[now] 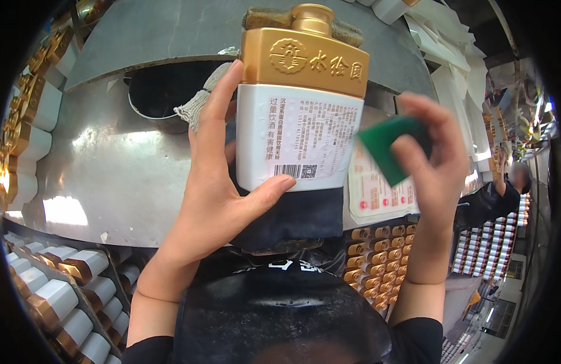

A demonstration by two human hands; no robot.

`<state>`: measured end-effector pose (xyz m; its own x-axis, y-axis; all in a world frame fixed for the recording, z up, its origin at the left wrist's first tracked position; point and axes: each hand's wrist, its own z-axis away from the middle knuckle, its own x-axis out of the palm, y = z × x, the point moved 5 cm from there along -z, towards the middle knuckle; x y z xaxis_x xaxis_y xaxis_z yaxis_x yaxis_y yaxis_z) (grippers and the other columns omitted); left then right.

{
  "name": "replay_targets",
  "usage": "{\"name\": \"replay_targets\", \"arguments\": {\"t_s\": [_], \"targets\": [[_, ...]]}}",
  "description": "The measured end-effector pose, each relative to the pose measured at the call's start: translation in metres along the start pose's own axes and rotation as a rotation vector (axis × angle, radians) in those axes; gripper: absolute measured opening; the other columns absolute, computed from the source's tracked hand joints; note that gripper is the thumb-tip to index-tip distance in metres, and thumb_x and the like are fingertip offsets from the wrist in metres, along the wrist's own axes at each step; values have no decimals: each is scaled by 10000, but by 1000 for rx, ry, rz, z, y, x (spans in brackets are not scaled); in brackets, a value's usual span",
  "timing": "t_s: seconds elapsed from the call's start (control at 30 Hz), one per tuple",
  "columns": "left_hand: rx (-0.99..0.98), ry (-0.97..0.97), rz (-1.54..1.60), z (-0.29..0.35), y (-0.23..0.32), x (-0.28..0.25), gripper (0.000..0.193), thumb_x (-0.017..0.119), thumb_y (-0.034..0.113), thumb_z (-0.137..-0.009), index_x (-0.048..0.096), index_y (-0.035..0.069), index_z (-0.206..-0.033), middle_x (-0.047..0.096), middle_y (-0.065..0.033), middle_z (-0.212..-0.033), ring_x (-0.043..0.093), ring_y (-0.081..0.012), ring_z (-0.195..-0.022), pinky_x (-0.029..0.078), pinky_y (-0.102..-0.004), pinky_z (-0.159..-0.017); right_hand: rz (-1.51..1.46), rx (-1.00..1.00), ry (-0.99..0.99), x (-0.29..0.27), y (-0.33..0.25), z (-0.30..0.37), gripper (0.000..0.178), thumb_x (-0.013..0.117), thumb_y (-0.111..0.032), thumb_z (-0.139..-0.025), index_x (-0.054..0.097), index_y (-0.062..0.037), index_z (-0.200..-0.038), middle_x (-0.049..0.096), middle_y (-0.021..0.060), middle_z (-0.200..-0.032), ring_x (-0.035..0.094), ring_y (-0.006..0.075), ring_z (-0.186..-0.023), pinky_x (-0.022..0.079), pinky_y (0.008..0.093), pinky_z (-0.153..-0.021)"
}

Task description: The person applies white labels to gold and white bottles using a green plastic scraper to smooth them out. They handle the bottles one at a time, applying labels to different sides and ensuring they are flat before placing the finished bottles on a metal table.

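My left hand point(217, 164) grips a flat white bottle point(250, 142) with a gold shoulder and neck. Its thumb lies across the lower front and its fingers run up the left side. A pale printed label point(314, 136) covers most of the white face. Beside the bottle's right edge, my right hand point(435, 145) pinches a green flat squeegee-like scraper point(384, 148) between thumb and fingers; the hand is slightly blurred. Whether the scraper touches the bottle I cannot tell. Behind the bottle's neck lies a brown, worn block point(265, 18), partly hidden.
A sheet of labels point(377, 197) lies on the metal table point(141, 194) to the right. A dark bowl point(150, 112) with a pale cloth point(198, 100) stands left. Racked bottles point(68, 291) fill the lower left; more gold-necked bottles point(380, 261) stand lower right. Another person point(496, 197) is far right.
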<state>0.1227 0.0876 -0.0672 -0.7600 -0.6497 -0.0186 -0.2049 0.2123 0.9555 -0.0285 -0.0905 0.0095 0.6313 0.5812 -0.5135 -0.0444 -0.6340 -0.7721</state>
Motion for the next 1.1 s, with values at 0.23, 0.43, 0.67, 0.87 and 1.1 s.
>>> {"name": "replay_targets", "arguments": {"t_s": [0.23,0.43,0.67,0.87,1.1], "targets": [[-24,22,55,6,1,-11,890,738,259,-808,224,40,-1501,256,-128,-1529,374,-276,-1334,381,-414,-1081,526,-797,54,61,-71,-54,275,710,44,-757,686,-38,-1018,698,68,-966,663,155,-849,526,259,-702],[-3,239,67,10,0,-41,519,422,303,-1003,382,0,-1422,389,-162,-1463,455,-272,-1291,418,-402,-1035,384,-919,-238,87,-72,10,215,737,-31,-700,695,-68,-908,673,51,-844,642,153,-712,513,268,-598],[-28,246,100,6,-4,-36,435,426,230,-1015,439,3,-1386,473,-139,-1399,494,-240,-1257,437,-350,-1009,510,-944,-247,65,-66,-9,191,681,-42,-776,696,-84,-962,679,20,-883,620,129,-691,521,250,-627],[-70,302,110,3,-8,-33,411,420,214,-1016,474,-17,-1352,484,-154,-1384,505,-250,-1243,437,-357,-1010,442,-669,-170,39,-50,-25,249,705,16,-760,684,-40,-1003,699,74,-941,662,130,-740,544,228,-674],[-93,317,42,0,-10,-30,425,408,236,-1021,459,-19,-1357,481,-154,-1385,504,-255,-1245,423,-379,-1028,489,-736,-341,41,-47,-12,199,690,-65,-725,676,-57,-923,646,35,-816,611,167,-700,499,252,-611]]}}
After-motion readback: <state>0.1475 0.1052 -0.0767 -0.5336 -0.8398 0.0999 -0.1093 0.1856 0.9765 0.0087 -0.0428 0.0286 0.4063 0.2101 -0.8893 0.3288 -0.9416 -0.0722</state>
